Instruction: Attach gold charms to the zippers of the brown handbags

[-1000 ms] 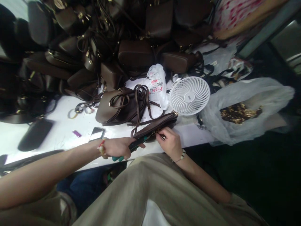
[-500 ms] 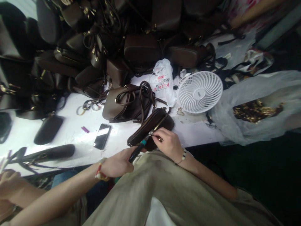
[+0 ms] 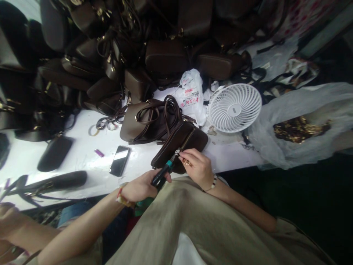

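Observation:
My left hand (image 3: 142,186) is wrapped round the dark handles of pliers (image 3: 162,175) with teal near the jaws. The pliers' tip meets a small pale piece (image 3: 177,151) at the zipper of a dark brown bag (image 3: 168,147), which lies tilted at the table's front edge. My right hand (image 3: 199,165) pinches at that same spot, its fingertips beside the pliers' tip. A gold-coloured metal piece (image 3: 186,162) hangs at my right fingers. What exactly the fingertips grip is too small to tell.
Another brown bag with coiled straps (image 3: 132,123) lies just behind. A white fan (image 3: 234,108) and plastic bag (image 3: 190,92) stand right of it. Left are a phone (image 3: 119,161) and purple object (image 3: 98,152). Many brown bags fill the back; another person's hand (image 3: 11,221) is lower left.
The bag has shifted slightly right, and its front shows more openly. The pliers have turned a little with my left hand. The gold-coloured piece at my right fingers is more visible.

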